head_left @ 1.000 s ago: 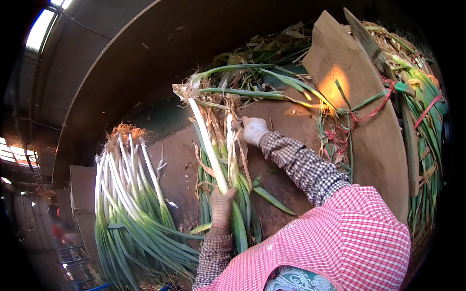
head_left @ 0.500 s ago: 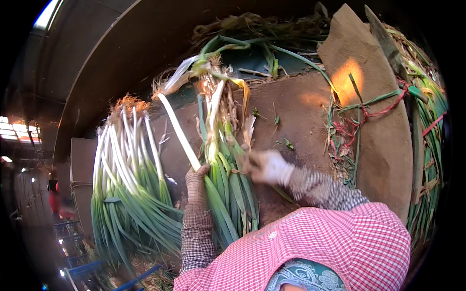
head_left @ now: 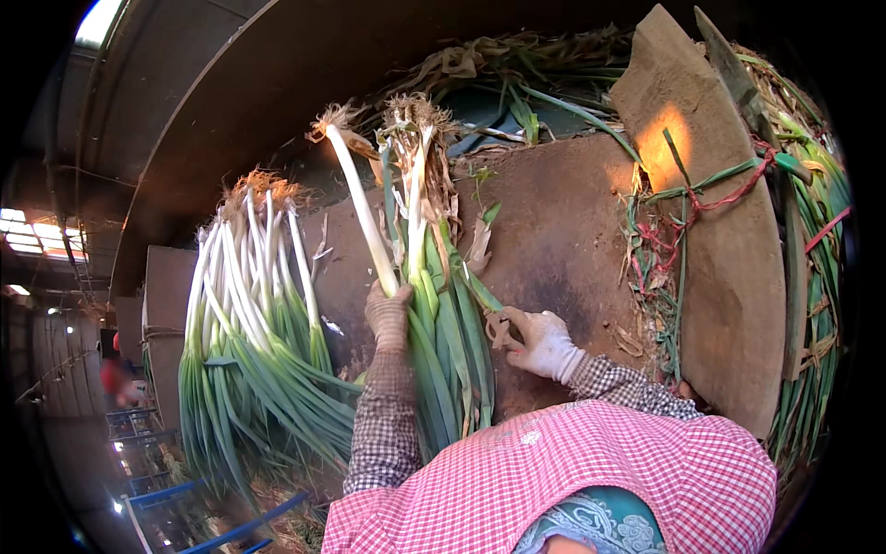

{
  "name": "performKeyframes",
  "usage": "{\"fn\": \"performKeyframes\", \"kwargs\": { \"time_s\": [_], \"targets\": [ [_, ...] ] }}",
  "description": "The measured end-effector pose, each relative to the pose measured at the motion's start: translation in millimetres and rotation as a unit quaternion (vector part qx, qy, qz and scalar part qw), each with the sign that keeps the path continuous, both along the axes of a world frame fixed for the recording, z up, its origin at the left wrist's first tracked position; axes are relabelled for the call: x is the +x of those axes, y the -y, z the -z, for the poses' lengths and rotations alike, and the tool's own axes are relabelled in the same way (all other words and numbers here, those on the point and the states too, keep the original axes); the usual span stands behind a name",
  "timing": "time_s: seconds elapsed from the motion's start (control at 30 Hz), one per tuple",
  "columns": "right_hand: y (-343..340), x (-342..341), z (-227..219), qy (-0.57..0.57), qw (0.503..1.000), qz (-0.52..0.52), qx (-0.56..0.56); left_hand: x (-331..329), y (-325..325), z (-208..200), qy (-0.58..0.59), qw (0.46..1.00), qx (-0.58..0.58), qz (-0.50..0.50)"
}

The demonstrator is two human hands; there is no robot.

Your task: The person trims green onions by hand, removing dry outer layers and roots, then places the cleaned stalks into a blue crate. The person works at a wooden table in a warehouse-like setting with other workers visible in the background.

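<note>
My left hand (head_left: 388,314), in a soiled glove, is closed round a green onion (head_left: 358,198) at the join of its white stalk and green leaves. Its roots point away from me, with a brown scrap of husk beside them. Just right of it lies a bundle of unpeeled green onions (head_left: 443,305) with dry brown skins and roots. My right hand (head_left: 540,343), in a white glove with brown-stained fingers, pinches the end of a green leaf (head_left: 475,284) at that bundle's right side. Peeled green onions (head_left: 245,277) lie in a pile to the left, white ends away from me.
A brown board (head_left: 701,212) rises at the right, with red twine (head_left: 729,210) tied near its edge. Beyond it more green onions (head_left: 817,305) are stacked. Leaf and husk waste (head_left: 498,65) heaps along the far edge. Blue metal rails (head_left: 245,528) show at lower left.
The loose skin and leaf strips near the held onion's roots are gone from there. My right hand has moved slightly right and down and is no longer blurred. My left hand keeps its grip.
</note>
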State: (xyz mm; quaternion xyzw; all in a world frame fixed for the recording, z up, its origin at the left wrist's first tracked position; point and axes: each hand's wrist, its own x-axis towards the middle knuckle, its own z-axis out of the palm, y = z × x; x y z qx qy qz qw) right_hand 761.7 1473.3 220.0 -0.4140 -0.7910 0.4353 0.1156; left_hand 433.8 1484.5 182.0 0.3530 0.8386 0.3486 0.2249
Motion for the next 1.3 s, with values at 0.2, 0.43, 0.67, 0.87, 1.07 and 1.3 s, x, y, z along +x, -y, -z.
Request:
{"fn": "performKeyframes", "kwargs": {
  "time_s": [0.2,0.43,0.67,0.87,1.07,1.3],
  "targets": [
    [4,-1,-1,0.006,1.000,-0.016,-0.002,39,-6,-14,-0.008,0.999,-0.038,0.037],
    [6,2,5,-0.006,1.000,0.002,0.013,59,-12,-34,-0.075,0.994,-0.050,0.057],
    [8,3,2,-0.022,0.999,0.023,0.016,61,-15,-37,-0.073,0.985,-0.134,0.078],
    [19,3,-27,-0.077,0.992,-0.088,0.045,71,-11,-74,0.038,0.995,-0.050,0.080],
    [-25,21,17,-0.009,0.982,0.141,0.124,83,32,-143,0.217,0.965,-0.049,0.137],
    [-151,-78,-27,-0.648,0.584,0.169,-0.460,113,129,-147,0.469,0.847,-0.205,0.145]
  ]
}}
